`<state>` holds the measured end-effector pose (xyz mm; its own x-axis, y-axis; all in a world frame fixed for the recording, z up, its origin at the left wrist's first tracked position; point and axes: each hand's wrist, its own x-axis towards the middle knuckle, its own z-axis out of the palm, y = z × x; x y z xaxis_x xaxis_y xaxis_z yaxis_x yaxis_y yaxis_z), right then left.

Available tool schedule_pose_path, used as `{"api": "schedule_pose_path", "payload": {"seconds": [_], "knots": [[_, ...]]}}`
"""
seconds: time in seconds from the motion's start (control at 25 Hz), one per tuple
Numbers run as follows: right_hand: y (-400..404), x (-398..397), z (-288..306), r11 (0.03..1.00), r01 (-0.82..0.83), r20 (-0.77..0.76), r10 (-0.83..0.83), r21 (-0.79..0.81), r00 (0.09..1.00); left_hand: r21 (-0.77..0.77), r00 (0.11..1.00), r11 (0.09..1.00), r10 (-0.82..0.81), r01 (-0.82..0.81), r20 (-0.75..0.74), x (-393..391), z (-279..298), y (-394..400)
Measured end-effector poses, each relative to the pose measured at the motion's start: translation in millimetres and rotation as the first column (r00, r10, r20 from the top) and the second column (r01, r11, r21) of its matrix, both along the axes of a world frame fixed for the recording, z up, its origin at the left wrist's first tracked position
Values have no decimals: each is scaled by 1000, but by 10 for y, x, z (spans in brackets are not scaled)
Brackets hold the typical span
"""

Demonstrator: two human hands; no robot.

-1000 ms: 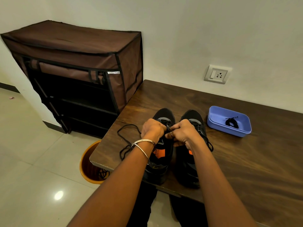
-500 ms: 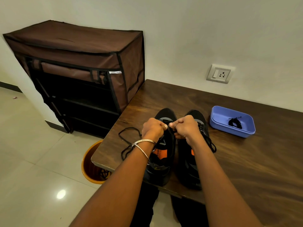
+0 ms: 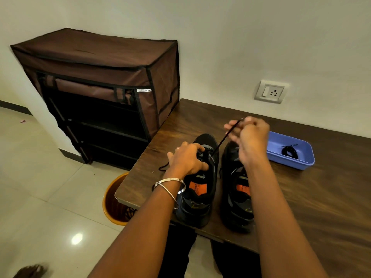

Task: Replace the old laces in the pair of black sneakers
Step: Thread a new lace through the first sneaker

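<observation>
Right of the frame's centre, the right hand (image 3: 250, 135) is raised above the table (image 3: 331, 197), its fingers curled and pinching a black lace (image 3: 224, 139) pulled taut from the left sneaker (image 3: 200, 181). At centre, the left hand (image 3: 186, 159) grips that sneaker's upper, fingers curled over the eyelets. Just beside it stands the right sneaker (image 3: 236, 189). Farther right, a blue tray (image 3: 301, 165) holds a coiled lace (image 3: 290, 152).

Two black sneakers stand side by side near the table's near edge, toes pointing far, orange labels inside. The left sneaker (image 3: 200, 177) has a black lace (image 3: 226, 136) rising taut, up and right, from its eyelets. The right sneaker (image 3: 236, 189) stands just beside it. A coiled black lace (image 3: 290, 152) lies in the tray farther right.
</observation>
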<state>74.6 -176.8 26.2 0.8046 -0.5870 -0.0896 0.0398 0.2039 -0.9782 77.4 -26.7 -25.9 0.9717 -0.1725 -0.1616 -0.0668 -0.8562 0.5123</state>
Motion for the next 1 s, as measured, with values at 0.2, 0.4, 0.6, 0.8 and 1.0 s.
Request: {"api": "schedule_pose_path", "payload": {"seconds": [0.2, 0.4, 0.6, 0.8, 1.0], "knots": [[-191, -251, 263, 916, -78, 111, 132, -393, 985, 101, 997, 995, -23, 15, 76, -10, 13, -12], [-16, -27, -332, 220, -774, -764, 148, -593, 628, 162, 996, 986, -41, 28, 76, 12, -10, 17], [-217, -60, -25, 710, -417, -410, 196, -567, 891, 170, 1000, 985, -15, 11, 24, 63, -57, 29], [-367, -411, 454, 968, -113, 338, 32, 225, 941, 70, 997, 997, 30, -25, -68, 66, -75, 26], [-271, -177, -10, 687, -385, -388, 160, -617, 908, -66, 992, 996, 44, -52, -121, 73, -52, 74]]}}
